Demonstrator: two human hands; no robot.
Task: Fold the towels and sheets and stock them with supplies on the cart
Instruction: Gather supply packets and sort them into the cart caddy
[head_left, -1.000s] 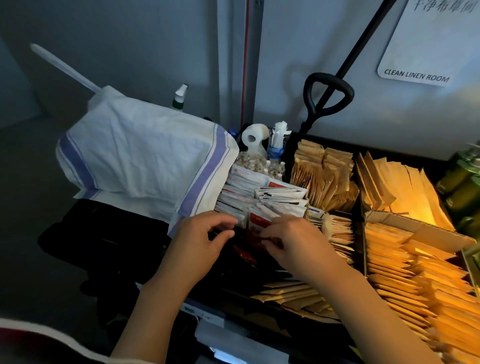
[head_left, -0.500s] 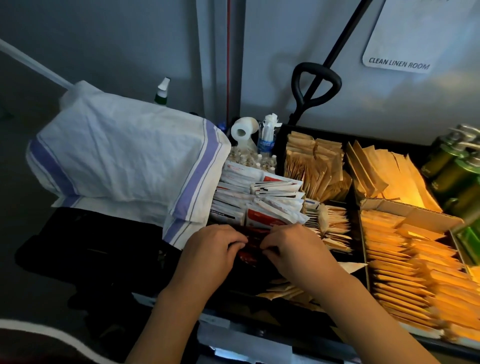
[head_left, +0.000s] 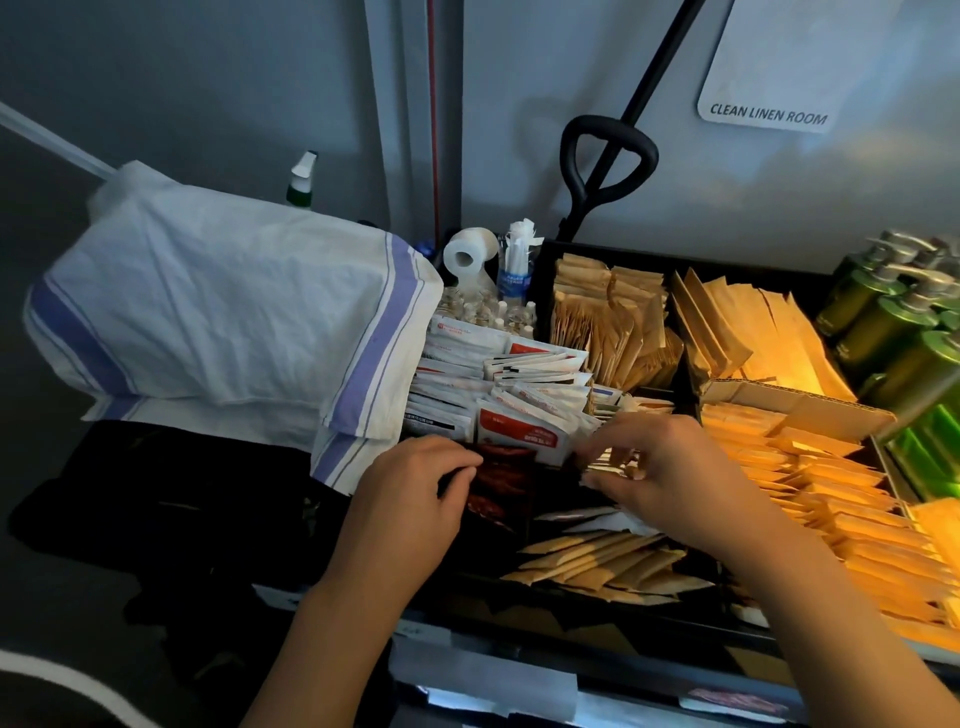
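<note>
A folded white towel with blue stripes (head_left: 223, 317) lies over the left end of the cart's black supply tray (head_left: 582, 597). Red-and-white sachets (head_left: 514, 384) fill the compartment beside it. My left hand (head_left: 410, 499) rests with curled fingers on dark red packets (head_left: 498, 478) at the front of that compartment. My right hand (head_left: 670, 467) pinches a small pale packet (head_left: 608, 462) just right of them. Tan paper packets (head_left: 597, 561) lie under my right wrist.
Brown sachets (head_left: 602, 317) and yellow-lit envelopes (head_left: 821, 483) fill the right compartments. Green pump bottles (head_left: 893, 332) stand at the far right. A toilet roll (head_left: 467, 254), small bottles and a black handle (head_left: 608, 161) sit at the back by the wall. A sign reads CLEAN LINEN ROOM.
My right hand has shifted right, away from the left hand, and lifted a pale packet. The left hand stays on the dark red packets. The view has drifted slightly.
</note>
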